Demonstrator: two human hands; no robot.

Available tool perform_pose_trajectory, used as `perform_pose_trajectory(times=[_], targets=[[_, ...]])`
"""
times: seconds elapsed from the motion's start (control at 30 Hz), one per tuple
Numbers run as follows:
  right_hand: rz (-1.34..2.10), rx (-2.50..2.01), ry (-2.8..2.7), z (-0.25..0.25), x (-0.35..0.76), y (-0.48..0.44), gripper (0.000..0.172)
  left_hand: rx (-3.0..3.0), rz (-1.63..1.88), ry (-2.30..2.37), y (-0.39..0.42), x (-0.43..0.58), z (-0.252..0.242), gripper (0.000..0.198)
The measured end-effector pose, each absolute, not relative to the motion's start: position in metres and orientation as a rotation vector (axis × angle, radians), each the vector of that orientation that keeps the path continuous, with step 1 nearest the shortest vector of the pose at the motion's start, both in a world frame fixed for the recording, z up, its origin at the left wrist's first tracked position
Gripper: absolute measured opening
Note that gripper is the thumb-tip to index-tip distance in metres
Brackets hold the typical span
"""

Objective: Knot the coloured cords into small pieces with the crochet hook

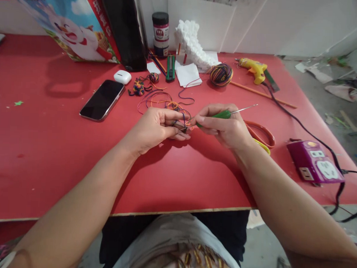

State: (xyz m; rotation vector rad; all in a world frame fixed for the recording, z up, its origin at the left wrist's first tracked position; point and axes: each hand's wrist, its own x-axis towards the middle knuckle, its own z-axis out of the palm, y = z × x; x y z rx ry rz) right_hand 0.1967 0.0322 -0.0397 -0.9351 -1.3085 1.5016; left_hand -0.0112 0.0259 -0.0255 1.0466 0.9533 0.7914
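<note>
"How do the hands stand?"
"The left hand (159, 130) pinches multicoloured cord (183, 128) just above the tabletop; the right hand (225, 123) grips a green-handled tool (223, 114), metal tip outward."
"What could go wrong?"
"Pulling might knot the loose loops (174, 106) beyond the fingers; a slipping grip could let that bare tip prick."
"And around?"
"A red tabletop (177, 173), cluttered toward the pale wall (258, 31); at right, a littered floor (345, 110)."
</note>
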Motion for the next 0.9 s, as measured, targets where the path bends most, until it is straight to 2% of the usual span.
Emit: perform_pose_trajectory(times=[0.33,0.5,0.7,0.9], targets=[[1.245,-1.018,-1.503,-0.036,0.198,0.026,0.01,1.005,0.828,0.967,0.025,-0.008,-0.02,0.031],[1.127,-1.024,-1.569,-0.03,0.196,0.023,0.012,0.947,0.874,1.017,0.027,-0.008,-0.021,0.016],[1.024,-1.007,-1.634,-0.031,0.194,0.018,0.012,0.878,0.904,1.07,0.029,-0.008,-0.023,0.009],[0.925,-0.973,-1.638,-0.034,0.192,0.014,0.015,0.779,0.897,1.016,0.032,-0.012,-0.023,0.01]])
